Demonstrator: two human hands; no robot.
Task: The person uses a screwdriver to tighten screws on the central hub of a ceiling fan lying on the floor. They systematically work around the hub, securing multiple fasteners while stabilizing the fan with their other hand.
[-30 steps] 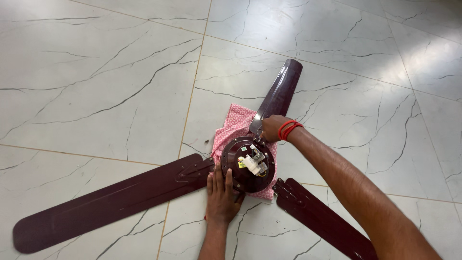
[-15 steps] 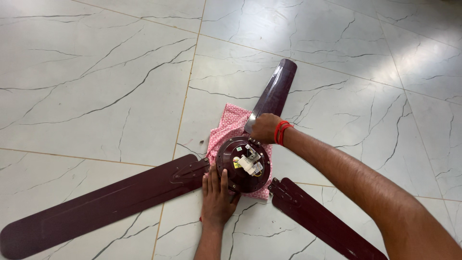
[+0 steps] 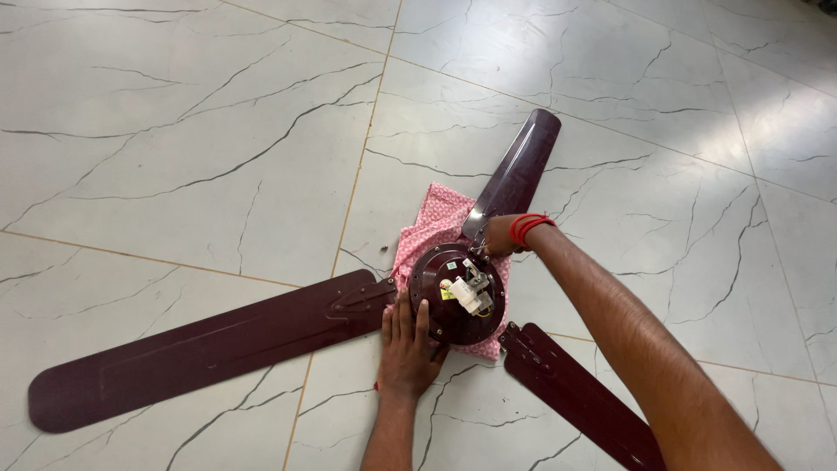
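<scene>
A floor (image 3: pixel 218 131) of pale marble-look tiles with dark veins fills the view, and a dark maroon ceiling fan (image 3: pixel 458 292) lies on it under both hands. Its longest visible blade (image 3: pixel 209 349) stretches away to the left of the left fingers, its root bracket just beside the left thumb side. A second blade (image 3: pixel 514 174) runs up and away beyond the right fingers, and a third blade (image 3: pixel 580 397) lies below the right forearm, running toward the lower right edge of the view.

The round motor housing (image 3: pixel 445 301) sits between the two hands, resting on a pink patterned cloth (image 3: pixel 427 227) that shows above and to the left of it and peeks out beneath its lower edge.

The left hand (image 3: pixel 405 349) lies flat, palm down, fingers (image 3: pixel 410 318) straight and close together, their tips pressing on the near-left rim of the housing; they grip nothing. The right hand (image 3: pixel 497 235) sits at the far rim of the housing, where the upper blade joins it, fingers curled together at that joint; what they pinch is too small to tell. Red bands (image 3: pixel 526 228) circle the right wrist.

At the centre of the housing, between both sets of fingers, stands a small white block (image 3: pixel 466 295) with wires and metal fittings around it.
</scene>
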